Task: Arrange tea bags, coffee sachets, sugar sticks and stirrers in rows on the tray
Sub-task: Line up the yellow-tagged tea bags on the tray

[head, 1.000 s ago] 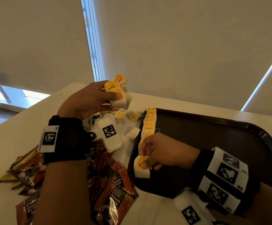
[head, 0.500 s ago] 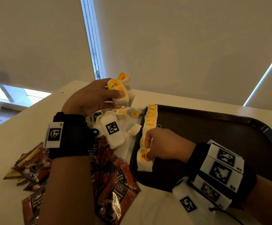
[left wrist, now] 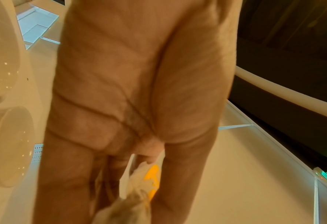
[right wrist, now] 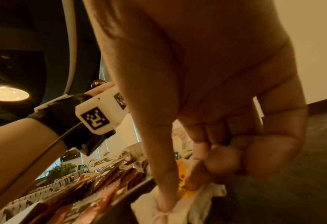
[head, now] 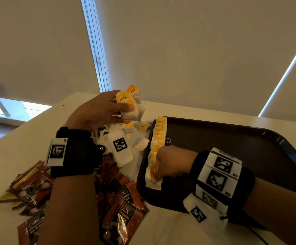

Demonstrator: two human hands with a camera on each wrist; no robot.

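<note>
Right hand (head: pixel 170 163) pinches the nearest tea bag (head: pixel 152 177) of the row at the tray (head: pixel 232 138) left edge, left hand (head: pixel 97 110) pinching spare tea bags (head: pixel 129 105); light, limp paper, likely best gripped by its yellow tag.

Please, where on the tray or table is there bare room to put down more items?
The tray floor is bare from the tea bag row at its left edge across to its right rim. The table left of the left hand is bare too. Crowded: between the tray and the coffee sachets.
</note>
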